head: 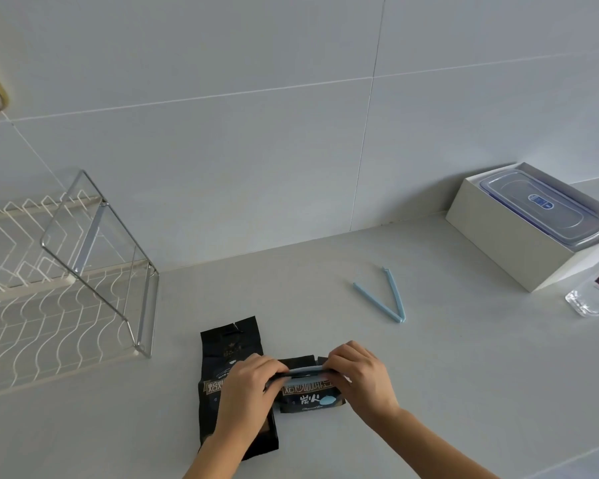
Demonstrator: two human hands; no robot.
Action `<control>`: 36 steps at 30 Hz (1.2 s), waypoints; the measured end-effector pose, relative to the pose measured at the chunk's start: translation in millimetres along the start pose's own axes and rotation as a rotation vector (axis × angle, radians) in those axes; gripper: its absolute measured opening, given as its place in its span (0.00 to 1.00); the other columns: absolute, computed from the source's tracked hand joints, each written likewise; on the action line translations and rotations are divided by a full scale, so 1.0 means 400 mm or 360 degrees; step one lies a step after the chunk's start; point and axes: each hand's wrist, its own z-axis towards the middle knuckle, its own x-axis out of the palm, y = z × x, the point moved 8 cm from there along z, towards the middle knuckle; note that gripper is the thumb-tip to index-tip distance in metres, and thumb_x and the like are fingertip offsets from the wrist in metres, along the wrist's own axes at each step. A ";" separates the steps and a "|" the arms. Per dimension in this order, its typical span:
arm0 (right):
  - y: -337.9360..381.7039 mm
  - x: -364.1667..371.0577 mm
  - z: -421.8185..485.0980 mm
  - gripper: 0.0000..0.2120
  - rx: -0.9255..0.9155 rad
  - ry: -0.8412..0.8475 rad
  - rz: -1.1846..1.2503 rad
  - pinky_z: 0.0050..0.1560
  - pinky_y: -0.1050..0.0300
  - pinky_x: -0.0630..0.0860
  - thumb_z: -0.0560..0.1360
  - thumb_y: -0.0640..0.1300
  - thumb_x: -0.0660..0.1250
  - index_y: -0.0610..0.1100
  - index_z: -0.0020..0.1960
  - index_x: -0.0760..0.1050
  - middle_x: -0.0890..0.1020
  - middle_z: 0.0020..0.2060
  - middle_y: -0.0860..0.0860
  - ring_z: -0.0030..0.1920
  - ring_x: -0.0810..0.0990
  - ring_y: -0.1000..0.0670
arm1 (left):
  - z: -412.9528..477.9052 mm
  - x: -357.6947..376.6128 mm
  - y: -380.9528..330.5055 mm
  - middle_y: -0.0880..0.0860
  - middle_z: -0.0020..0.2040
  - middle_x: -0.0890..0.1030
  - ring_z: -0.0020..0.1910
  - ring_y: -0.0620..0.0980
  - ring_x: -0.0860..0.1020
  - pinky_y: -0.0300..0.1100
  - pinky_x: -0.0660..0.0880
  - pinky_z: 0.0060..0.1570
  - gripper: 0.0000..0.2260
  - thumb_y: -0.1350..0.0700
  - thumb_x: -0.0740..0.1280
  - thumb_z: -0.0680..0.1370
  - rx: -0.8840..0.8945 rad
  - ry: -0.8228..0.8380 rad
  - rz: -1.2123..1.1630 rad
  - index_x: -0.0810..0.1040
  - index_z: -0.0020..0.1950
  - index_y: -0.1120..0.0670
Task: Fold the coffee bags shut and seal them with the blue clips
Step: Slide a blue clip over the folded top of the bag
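1. The left hand [253,385] and right hand [360,378] each pinched an end of the blue clip [305,373] across the folded coffee bag [308,400] on the counter [446,375].
2. The bag looked light and springy at the fold, so holding it by the clip's ends seemed best.

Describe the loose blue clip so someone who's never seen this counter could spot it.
Find the white box at the counter's right rear. Left of it, nearer the person, the loose blue clip lies on the counter. It is splayed open in a V, unlike the other blue clip, which the left hand and right hand hold across a coffee bag.
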 end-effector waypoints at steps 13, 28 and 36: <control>-0.021 -0.009 0.029 0.05 0.0193 -0.0041 -0.0016 0.28 0.61 0.72 0.69 0.45 0.73 0.49 0.36 0.79 0.79 0.30 0.54 0.33 0.77 0.51 | 0.006 0.007 0.027 0.43 0.33 0.83 0.31 0.39 0.78 0.34 0.75 0.31 0.04 0.55 0.77 0.66 -0.0207 -0.0177 -0.0097 0.84 0.38 0.51; -0.023 0.033 0.062 0.06 0.0201 0.0273 0.0124 0.38 0.60 0.72 0.69 0.50 0.71 0.49 0.42 0.79 0.80 0.39 0.54 0.42 0.75 0.53 | 0.050 0.031 -0.023 0.43 0.42 0.81 0.41 0.41 0.77 0.36 0.74 0.42 0.07 0.49 0.72 0.71 -0.0020 0.0050 -0.0068 0.80 0.46 0.48; 0.018 0.014 0.036 0.03 0.0049 0.0169 -0.0002 0.35 0.57 0.73 0.71 0.47 0.69 0.48 0.40 0.79 0.82 0.33 0.53 0.36 0.77 0.50 | 0.014 0.057 -0.041 0.43 0.36 0.79 0.37 0.42 0.76 0.31 0.70 0.34 0.05 0.53 0.75 0.69 -0.0088 -0.0077 -0.0093 0.81 0.42 0.49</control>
